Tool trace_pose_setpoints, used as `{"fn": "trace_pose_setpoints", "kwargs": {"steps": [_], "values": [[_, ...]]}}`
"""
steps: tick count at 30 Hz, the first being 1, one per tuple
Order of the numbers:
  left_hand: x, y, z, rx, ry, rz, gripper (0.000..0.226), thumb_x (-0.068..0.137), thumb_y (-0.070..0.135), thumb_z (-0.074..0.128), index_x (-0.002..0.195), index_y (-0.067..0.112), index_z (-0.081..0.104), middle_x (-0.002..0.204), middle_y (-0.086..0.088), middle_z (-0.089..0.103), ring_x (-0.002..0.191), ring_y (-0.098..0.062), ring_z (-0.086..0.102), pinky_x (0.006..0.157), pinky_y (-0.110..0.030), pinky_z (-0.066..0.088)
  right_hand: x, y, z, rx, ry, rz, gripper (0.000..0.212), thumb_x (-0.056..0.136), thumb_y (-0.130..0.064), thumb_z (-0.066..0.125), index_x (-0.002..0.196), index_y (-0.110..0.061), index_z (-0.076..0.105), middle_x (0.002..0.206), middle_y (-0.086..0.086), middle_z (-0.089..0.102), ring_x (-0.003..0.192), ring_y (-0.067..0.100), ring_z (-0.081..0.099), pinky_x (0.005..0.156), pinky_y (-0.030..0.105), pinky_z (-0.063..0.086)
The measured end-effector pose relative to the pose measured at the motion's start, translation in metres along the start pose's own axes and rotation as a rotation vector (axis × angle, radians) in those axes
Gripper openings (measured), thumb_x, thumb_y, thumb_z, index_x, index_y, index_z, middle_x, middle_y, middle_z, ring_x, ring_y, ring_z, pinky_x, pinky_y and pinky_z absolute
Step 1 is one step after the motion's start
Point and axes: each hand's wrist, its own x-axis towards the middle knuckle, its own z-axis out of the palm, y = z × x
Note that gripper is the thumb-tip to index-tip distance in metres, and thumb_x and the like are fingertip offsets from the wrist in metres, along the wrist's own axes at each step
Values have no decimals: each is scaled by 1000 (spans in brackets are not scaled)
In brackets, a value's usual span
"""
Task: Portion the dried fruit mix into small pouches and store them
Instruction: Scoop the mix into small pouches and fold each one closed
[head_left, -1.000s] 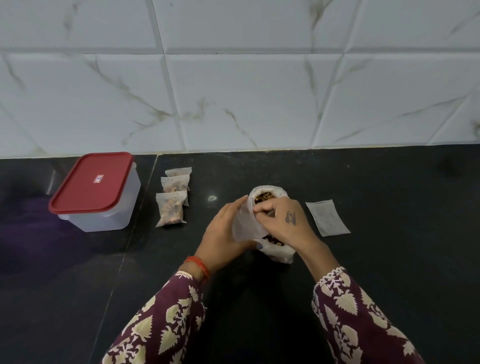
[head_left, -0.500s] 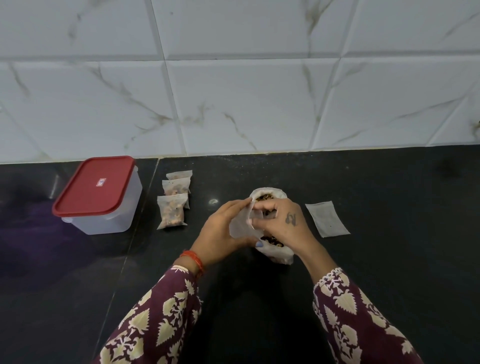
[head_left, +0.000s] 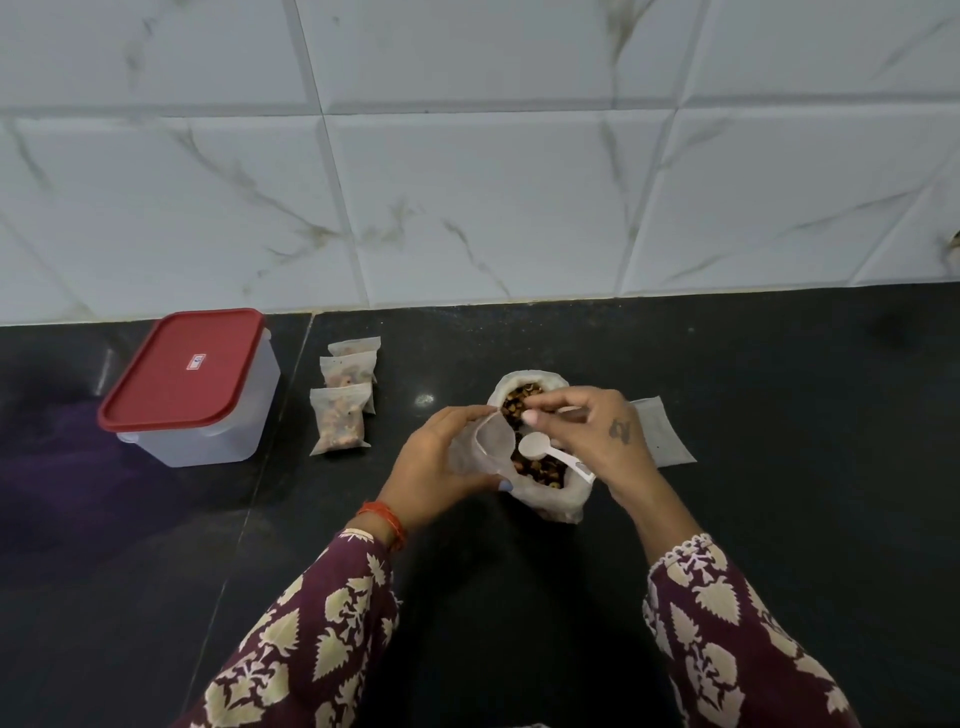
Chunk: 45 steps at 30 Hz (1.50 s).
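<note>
Since half a second ago, our right hand has drawn back from the mouth of the small pouch, baring a white spoon that lies on the dried fruit mix in the big bag. Our left hand grips the pouch open just beside that bag. Right fingertips look pinched together; around what, if anything, we cannot tell. Three filled pouches wait near the red-lidded container, lid on. One empty pouch lies flat behind the right hand. We judge portioning past halfway, storing untouched.
</note>
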Motion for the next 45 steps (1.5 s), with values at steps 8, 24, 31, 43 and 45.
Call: {"fn": "trace_pose_setpoints", "kwargs": {"steps": [8,24,31,43,45], "values": [[-8,-24,17,28,-12,-150,78,61,29,87,130,26,51,124,12,46,114,-4,44,96,-16,34,-7,49,-6,-759,-21,165,20,89,-34,62,103,-24,72,86,-4,66,80,12,60,65,24,44],[4,-33,28,182,47,-260,81,61,49,82,132,39,45,123,10,52,119,-11,38,100,-28,28,37,47,5,-823,158,-160,15,90,-17,58,93,-12,71,81,4,66,75,18,60,59,24,37],[8,-40,31,68,-24,-262,89,60,39,86,136,31,42,124,11,49,114,-6,33,93,-22,31,38,46,13,-847,-31,-234,18,89,-21,60,102,-19,73,93,2,69,88,19,64,73,27,48],[9,-56,33,85,-119,-255,93,61,52,81,140,35,35,134,3,50,123,-16,42,102,-32,38,20,45,-24,-836,53,-229,14,85,-19,66,94,-24,76,89,-3,70,84,14,62,67,22,43],[7,-53,34,142,-98,-242,89,64,55,78,140,36,35,133,5,51,124,-15,42,106,-39,36,17,43,-15,-876,54,-169,17,88,-22,62,100,-26,73,90,-3,69,83,13,62,69,23,46]]}}
